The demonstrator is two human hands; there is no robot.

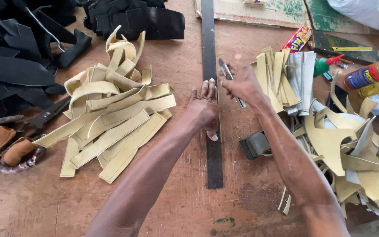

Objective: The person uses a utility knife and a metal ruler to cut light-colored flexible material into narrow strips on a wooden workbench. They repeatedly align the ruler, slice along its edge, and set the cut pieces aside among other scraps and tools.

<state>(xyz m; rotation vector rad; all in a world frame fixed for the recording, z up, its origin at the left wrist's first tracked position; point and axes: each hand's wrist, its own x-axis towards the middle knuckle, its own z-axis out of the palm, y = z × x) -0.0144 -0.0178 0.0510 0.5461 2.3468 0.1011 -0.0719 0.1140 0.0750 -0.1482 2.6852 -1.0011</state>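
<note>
Under both hands: wooden bench (185, 57), brown and worn, carrying everything else.
Black offcuts: a dark heap (18, 57) well off to the left of the left hand, filling the far left corner.
Tan strips: a loose pile of cut strips (110, 118) just left of the left hand, most lying slantwise, a few curled up at the far end.
Tan scraps: jagged pieces (352, 153) right of the right forearm, spilling to the bench edge.
Strip stack: tan and grey strips (286, 79) just beyond and right of the right hand, ends pointing away from the person.
Ruler: long black straightedge (213, 166) between the two hands; its long axis runs straight away from the person, near end by the forearms, far end passing out of the top of the view.
Left hand: (203, 110) pressed flat on the ruler, fingers spread and pointing away, thumb lying along the strip.
Right hand: (242, 83) closed around a knife (230, 77), touching the ruler's right edge; the tool slants, tip toward the far left.
Scissors: (44, 116) lying far left of the left hand, beside the strip pile.
Bottle: (373, 74) far right of the right hand, lying on its side.
</note>
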